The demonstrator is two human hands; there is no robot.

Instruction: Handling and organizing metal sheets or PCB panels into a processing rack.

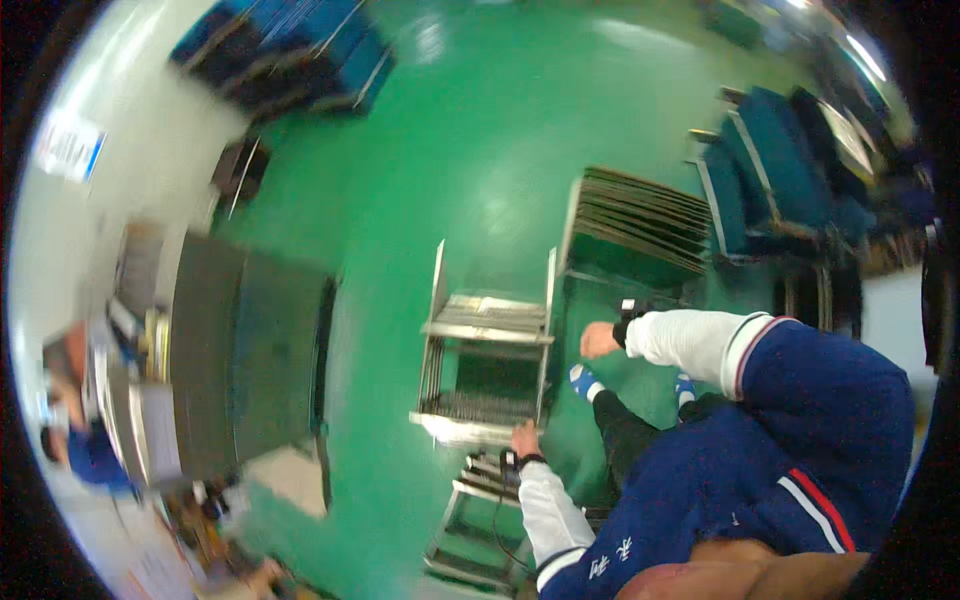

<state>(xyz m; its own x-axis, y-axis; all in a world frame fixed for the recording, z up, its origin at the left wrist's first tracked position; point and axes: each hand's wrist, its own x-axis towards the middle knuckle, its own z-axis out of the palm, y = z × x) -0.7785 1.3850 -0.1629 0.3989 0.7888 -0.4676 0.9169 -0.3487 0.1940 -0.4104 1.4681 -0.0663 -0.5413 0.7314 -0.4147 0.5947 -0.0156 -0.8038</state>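
A metal rack (490, 327) with upright posts and slotted sides stands on the floor in front of me. My left hand (525, 437) is closed on its near right corner, by the bright lower rail. My right hand (600, 340) hangs in the air to the right of the rack, apart from it. Its fingers are blurred, and nothing plainly shows in them. Both wrists wear dark bands with small devices.
A stack of dark panels in a frame (640, 225) stands beyond my right hand. Smaller metal stand (470, 530) near my left forearm. Large grey-green cabinet (250, 360) at left, with a person in blue (95, 460) behind it. Blue racks (290, 50) stand far left; others (780, 170) at right.
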